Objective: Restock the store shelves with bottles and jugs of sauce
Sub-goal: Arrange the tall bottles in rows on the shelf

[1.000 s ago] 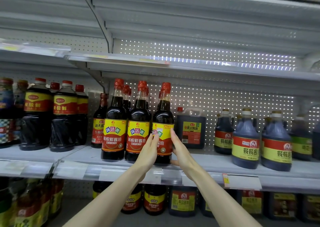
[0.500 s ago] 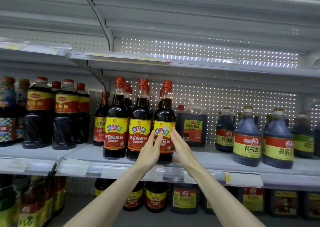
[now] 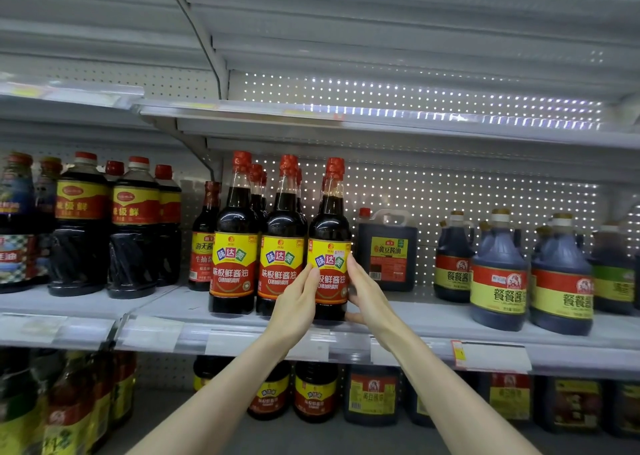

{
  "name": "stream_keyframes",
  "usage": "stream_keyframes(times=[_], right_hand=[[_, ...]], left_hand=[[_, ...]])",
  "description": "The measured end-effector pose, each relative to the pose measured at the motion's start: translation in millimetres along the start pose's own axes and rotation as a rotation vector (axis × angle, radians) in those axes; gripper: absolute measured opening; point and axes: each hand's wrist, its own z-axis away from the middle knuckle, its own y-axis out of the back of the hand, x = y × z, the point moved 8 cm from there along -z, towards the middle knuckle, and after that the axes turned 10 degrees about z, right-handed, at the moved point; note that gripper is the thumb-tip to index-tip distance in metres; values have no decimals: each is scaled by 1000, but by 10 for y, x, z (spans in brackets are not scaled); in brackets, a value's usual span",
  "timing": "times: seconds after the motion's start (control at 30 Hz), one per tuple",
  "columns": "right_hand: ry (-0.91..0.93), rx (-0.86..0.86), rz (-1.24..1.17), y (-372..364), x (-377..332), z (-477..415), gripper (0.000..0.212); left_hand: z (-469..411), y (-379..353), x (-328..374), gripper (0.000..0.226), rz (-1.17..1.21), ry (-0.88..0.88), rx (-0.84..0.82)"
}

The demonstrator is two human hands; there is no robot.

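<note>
Three tall soy sauce bottles with red caps and yellow-red labels stand in a row at the front of the middle shelf (image 3: 415, 319). The rightmost bottle (image 3: 329, 232) stands upright between my hands. My left hand (image 3: 298, 302) lies against its left side, with straight fingers over the edge of the label. On the bottle's right side, my right hand (image 3: 367, 291) has its fingers straight up and its thumb low near the base. More bottles of the same kind stand behind the row.
Left of the row stand a slimmer bottle (image 3: 204, 239) and several big dark bottles (image 3: 79, 226). To the right are a square jug (image 3: 388, 250) and several blue-grey jugs (image 3: 498, 274). The upper shelf (image 3: 311, 115) hangs close overhead. Lower shelf holds more sauce.
Both hands stay on either side of the rightmost bottle, hardly moved. The camera has dipped slightly, so the shelf sits a little higher in view.
</note>
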Motion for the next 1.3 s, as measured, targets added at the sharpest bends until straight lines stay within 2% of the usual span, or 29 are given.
stream_keyframes(times=[0.17, 0.4, 0.77, 0.93, 1.13, 1.3], right_hand=[[1, 15, -8, 20, -19, 14, 51], [-33, 7, -11, 16, -6, 1, 55], [-42, 36, -10, 47, 23, -9, 57], [-51, 40, -8, 33, 9, 5, 59], [-36, 50, -22, 21, -21, 53, 55], [-43, 59, -17, 31, -11, 62, 55]], left_hand=[[10, 7, -14, 48, 15, -11, -8], [6, 6, -56, 52, 52, 11, -39], [41, -30, 16, 20, 84, -3, -49], [42, -36, -2, 22, 78, -9, -65], [31, -24, -23, 43, 76, -14, -66], [16, -23, -55, 49, 73, 2, -71]])
